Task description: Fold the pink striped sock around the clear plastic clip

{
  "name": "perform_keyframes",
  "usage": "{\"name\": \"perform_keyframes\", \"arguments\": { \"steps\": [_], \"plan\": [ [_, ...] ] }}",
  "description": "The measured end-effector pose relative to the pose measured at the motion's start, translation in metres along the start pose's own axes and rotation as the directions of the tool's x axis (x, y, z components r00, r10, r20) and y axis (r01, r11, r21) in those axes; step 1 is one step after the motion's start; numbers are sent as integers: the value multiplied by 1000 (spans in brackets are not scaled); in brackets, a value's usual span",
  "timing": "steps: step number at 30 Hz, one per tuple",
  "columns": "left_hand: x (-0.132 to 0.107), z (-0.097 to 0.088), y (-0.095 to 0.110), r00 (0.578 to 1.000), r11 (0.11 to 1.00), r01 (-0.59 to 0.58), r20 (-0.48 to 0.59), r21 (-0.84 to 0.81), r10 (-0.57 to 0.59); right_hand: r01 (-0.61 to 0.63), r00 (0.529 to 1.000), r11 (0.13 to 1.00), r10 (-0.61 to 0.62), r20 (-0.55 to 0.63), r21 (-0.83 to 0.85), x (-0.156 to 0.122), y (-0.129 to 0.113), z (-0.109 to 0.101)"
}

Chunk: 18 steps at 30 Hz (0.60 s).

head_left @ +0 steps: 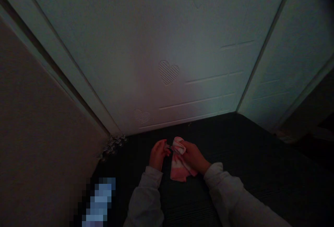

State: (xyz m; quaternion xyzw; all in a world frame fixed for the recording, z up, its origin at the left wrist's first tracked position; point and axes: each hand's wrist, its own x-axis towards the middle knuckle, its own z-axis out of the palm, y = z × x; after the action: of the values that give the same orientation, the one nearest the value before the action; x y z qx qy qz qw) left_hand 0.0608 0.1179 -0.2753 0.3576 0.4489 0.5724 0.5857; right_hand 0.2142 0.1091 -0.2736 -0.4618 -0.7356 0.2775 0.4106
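Note:
A pink and white cloth (pixel 180 167) hangs down from my right hand (pixel 193 155), which grips its folded upper part over the dark surface. The cloth's top edge curls into a loop toward the left. My left hand (pixel 158 154) is closed in a pinch just left of the cloth. A small, thin, pale thing (pixel 168 146) bridges the gap between the left fingertips and the cloth; it is too dim and small to name. Both wrists are covered by light grey sleeves.
A dark, grained tabletop (pixel 188 206) meets a pale panel (pixel 156 39) with embossed hearts and lines. Several small greyish things (pixel 113 146) cluster in the left corner. A pixelated bluish patch (pixel 99 202) lies at lower left. A wall (pixel 31 126) bounds the left side.

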Motion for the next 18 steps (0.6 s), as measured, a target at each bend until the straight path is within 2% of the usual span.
{"name": "perform_keyframes", "arguments": {
  "steps": [4,9,14,18],
  "plan": [
    [2,-2,-4,999,988,-15,39,156,9,22,1000,998,-21,18,-64,0,-2,-3],
    [1,-2,-1,997,999,-1,79,54,-3,120,991,978,-128,-42,-172,1,0,-4],
    [-2,0,2,995,999,33,96,19,-34,179,973,975,-195,-121,-129,2,4,-3],
    [-2,0,3,994,999,30,102,18,-32,190,978,976,-197,-65,-103,0,4,-2]
  ]
}}
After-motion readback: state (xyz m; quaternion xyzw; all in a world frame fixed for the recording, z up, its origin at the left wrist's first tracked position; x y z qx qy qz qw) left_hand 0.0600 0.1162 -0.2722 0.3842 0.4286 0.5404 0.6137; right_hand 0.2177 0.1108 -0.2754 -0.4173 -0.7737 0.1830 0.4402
